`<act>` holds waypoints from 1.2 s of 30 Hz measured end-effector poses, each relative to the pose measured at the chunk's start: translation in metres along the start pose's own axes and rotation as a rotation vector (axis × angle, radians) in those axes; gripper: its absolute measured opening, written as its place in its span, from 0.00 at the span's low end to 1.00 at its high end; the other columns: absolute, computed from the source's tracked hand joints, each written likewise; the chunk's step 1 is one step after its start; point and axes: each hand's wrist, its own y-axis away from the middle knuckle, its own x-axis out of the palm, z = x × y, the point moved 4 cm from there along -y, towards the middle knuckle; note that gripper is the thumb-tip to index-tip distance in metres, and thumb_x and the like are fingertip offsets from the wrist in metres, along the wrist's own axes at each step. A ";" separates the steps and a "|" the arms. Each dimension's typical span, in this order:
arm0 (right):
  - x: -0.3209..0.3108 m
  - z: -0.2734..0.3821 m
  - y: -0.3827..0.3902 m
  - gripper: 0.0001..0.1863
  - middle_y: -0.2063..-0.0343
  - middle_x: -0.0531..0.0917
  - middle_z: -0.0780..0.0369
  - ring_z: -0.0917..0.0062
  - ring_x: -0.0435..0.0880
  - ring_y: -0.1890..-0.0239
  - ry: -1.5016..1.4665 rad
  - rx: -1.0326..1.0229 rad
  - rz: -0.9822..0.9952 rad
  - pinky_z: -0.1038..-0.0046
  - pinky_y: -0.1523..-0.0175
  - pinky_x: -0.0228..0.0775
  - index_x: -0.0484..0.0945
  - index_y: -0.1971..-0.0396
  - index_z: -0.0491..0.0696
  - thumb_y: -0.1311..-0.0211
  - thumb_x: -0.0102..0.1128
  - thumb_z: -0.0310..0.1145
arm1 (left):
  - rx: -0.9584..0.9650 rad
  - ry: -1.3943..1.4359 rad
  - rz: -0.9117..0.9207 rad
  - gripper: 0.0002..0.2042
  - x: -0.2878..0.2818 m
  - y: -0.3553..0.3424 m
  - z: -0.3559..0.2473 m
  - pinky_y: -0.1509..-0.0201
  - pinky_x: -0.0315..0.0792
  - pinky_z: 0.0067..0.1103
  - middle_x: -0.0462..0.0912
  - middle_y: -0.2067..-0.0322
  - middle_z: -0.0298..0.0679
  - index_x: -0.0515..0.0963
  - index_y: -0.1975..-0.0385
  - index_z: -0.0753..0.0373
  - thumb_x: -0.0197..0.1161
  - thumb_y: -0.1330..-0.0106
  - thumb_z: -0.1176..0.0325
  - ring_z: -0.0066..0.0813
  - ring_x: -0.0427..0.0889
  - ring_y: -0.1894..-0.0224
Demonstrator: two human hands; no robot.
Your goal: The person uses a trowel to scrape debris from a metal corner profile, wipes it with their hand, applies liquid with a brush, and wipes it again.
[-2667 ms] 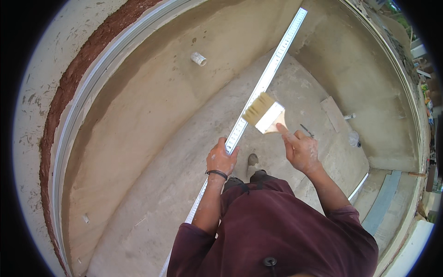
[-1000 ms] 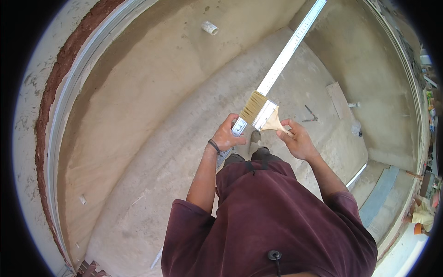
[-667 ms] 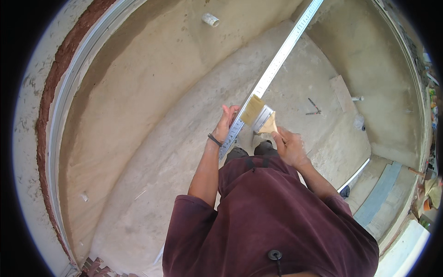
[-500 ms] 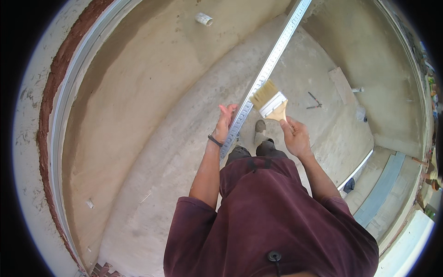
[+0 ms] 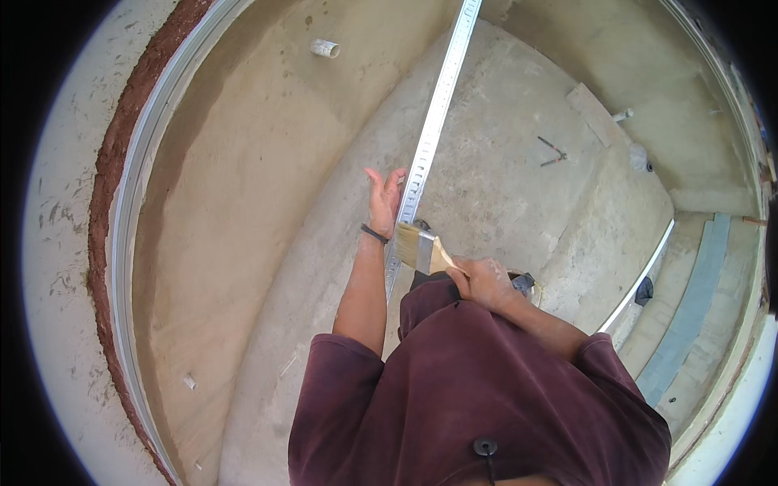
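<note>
A long perforated metal profile [image 5: 425, 146] runs from the top of the view down to my body, tilted a little. Beside its left edge is my left hand [image 5: 384, 201], its fingers apart, a dark band on the wrist; any contact behind the profile is hidden. In my right hand [image 5: 485, 282] is the wooden handle of a wide flat paintbrush [image 5: 418, 247]. The brush's pale bristles lie over the profile's lower part, just below my left wrist; whether they press on it I cannot tell.
A plastered wall [image 5: 259, 162] with a short pipe stub [image 5: 325, 49] curves along the left. On the concrete floor [image 5: 519, 202] lies an open pair of red-and-dark pliers or snips [image 5: 553, 151]. A flat board [image 5: 593, 115] leans by the right wall; a grey-blue strip [image 5: 689, 300] lies at right.
My right hand has brought the brush down and to the left, nearer my body. The profile's top has shifted left as the view turned. My left hand stays beside it.
</note>
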 end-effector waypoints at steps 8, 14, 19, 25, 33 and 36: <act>0.007 -0.006 0.033 0.17 0.66 0.85 0.46 0.47 0.84 0.60 -0.154 0.101 -0.203 0.54 0.54 0.76 0.83 0.51 0.49 0.29 0.56 0.44 | 0.008 0.007 0.019 0.57 0.034 0.022 0.001 0.58 0.68 0.23 0.79 0.59 0.41 0.64 0.36 0.63 0.26 0.44 0.12 0.28 0.75 0.61; -0.002 -0.029 0.030 0.18 0.65 0.86 0.48 0.48 0.84 0.58 -0.205 0.057 -0.353 0.52 0.50 0.76 0.82 0.52 0.49 0.28 0.53 0.45 | 0.013 -0.021 0.034 0.58 0.051 0.024 -0.006 0.51 0.71 0.26 0.80 0.55 0.44 0.65 0.38 0.63 0.25 0.46 0.11 0.33 0.77 0.56; 0.043 -0.002 0.064 0.17 0.66 0.86 0.48 0.47 0.84 0.58 -0.132 0.073 -0.164 0.50 0.50 0.75 0.80 0.51 0.49 0.29 0.54 0.44 | 0.030 -0.079 0.056 0.58 0.044 0.016 -0.012 0.53 0.71 0.27 0.80 0.58 0.46 0.65 0.39 0.62 0.26 0.47 0.10 0.35 0.77 0.59; -0.014 -0.024 0.028 0.16 0.63 0.86 0.48 0.50 0.84 0.54 -0.210 0.094 -0.356 0.51 0.49 0.75 0.84 0.57 0.48 0.30 0.54 0.44 | -0.003 -0.049 -0.021 0.57 0.048 0.018 0.000 0.61 0.71 0.27 0.79 0.63 0.44 0.65 0.39 0.62 0.27 0.47 0.10 0.34 0.75 0.65; 0.064 0.002 0.077 0.16 0.68 0.85 0.47 0.46 0.85 0.61 -0.086 0.013 -0.015 0.50 0.55 0.77 0.83 0.56 0.51 0.29 0.54 0.45 | -0.041 0.041 0.045 0.55 0.035 0.015 -0.002 0.61 0.76 0.29 0.81 0.63 0.47 0.69 0.44 0.59 0.27 0.48 0.10 0.35 0.79 0.67; 0.015 -0.017 0.037 0.15 0.69 0.85 0.48 0.47 0.85 0.63 -0.103 -0.019 -0.246 0.51 0.57 0.78 0.83 0.57 0.50 0.29 0.53 0.45 | -0.079 0.078 0.042 0.55 0.033 0.018 0.001 0.61 0.76 0.29 0.82 0.63 0.48 0.69 0.44 0.59 0.27 0.48 0.10 0.36 0.80 0.66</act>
